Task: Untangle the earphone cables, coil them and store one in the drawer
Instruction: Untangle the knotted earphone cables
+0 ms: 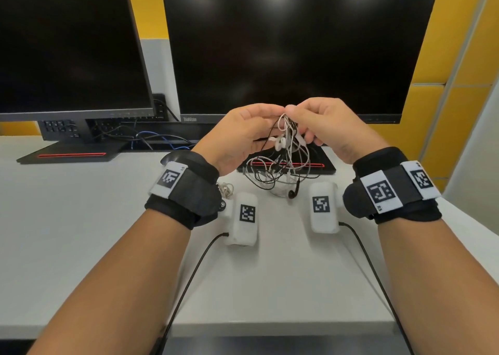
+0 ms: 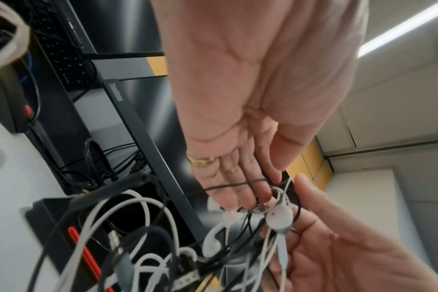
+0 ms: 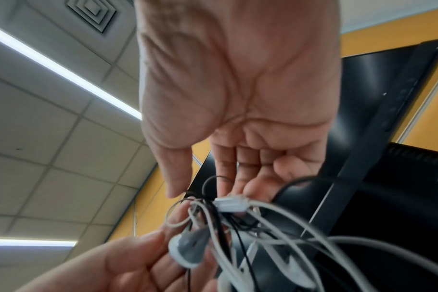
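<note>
We have the tangle (image 1: pixel 280 149) of black and white earphone cables held up over the table (image 1: pixel 81 219), in front of the right monitor (image 1: pixel 297 44), its lower loops hanging down to the monitor's base (image 1: pixel 328 165) and one black earbud (image 1: pixel 293 192) dangling lowest. Our left hand (image 1: pixel 240 135) and right hand (image 1: pixel 326 127) meet at the top of the knot, each with thumb and fingertips pinching strands there; the left wrist view shows a white earbud (image 2: pixel 279 217) lying against our fingers.

We judge this to be the untangling step, barely begun: the two sets are fully interlaced, nothing is coiled, and no drawer is in view. Next we would need to single out one end, an earbud or a plug, and feed it back through the loops with slack rather than pulling, since tension would likely tighten the knot.

The table is white and smooth, with blue and black wires (image 1: pixel 151 138) behind, under a second monitor (image 1: pixel 67 44) on the left. The wall is yellow panelling (image 1: pixel 459 84); the ceiling has tiles, strip lights (image 3: pixel 63 67) and a vent (image 3: pixel 93 13).
</note>
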`<state>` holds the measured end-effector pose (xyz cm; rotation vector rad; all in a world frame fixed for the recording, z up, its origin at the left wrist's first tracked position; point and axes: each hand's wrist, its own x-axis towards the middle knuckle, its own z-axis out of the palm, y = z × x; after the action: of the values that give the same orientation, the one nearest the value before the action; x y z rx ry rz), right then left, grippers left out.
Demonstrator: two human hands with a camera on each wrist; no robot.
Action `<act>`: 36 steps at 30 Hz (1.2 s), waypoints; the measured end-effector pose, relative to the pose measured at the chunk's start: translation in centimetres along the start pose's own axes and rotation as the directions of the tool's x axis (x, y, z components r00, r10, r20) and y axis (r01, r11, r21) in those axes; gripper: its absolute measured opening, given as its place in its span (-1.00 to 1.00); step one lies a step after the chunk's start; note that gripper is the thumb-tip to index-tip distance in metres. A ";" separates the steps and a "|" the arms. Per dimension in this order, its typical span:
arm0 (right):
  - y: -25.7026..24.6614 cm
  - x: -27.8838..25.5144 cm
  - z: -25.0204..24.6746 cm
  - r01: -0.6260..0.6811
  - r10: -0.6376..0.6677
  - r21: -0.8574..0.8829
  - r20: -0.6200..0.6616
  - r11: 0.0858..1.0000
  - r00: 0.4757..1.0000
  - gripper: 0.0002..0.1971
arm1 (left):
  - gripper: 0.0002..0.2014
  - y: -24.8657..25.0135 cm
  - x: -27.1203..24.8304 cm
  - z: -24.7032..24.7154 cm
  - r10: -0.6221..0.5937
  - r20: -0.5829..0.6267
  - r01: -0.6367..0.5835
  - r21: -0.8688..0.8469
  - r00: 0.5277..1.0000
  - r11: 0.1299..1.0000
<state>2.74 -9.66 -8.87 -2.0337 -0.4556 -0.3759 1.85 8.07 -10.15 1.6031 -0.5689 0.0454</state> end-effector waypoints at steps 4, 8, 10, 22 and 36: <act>0.2 -0.1 0.0 0.025 -0.024 -0.009 0.104 1.000 0.994 -0.77 | -0.73 -0.4 0.1 -0.1 0.048 -0.061 -0.045 0.060 0.997 0.997; 0.3 0.3 0.2 0.032 -0.025 -0.082 0.082 0.996 0.996 -0.83 | -0.82 -0.4 0.2 -0.1 0.057 -0.097 -0.047 0.101 0.994 0.994; 0.3 0.3 0.3 0.015 -0.010 -0.066 0.070 0.998 0.997 -0.81 | -0.80 -0.6 0.5 -0.2 0.041 -0.135 -0.018 0.162 0.990 0.987; 0.2 -0.1 0.4 -0.011 -0.009 0.106 0.185 0.994 0.983 -0.86 | -0.91 -0.9 0.5 -0.2 0.091 -0.200 -0.012 0.366 0.976 0.931; 0.6 0.4 0.0 0.015 -0.018 -0.043 -0.050 0.999 0.999 -0.77 | -0.84 -0.3 0.3 -0.6 0.057 -0.184 -0.019 0.206 0.981 0.978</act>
<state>3.44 -9.89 -9.16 -2.0581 -0.4366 -0.4498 2.41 8.58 -10.21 1.7638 -0.4583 0.2901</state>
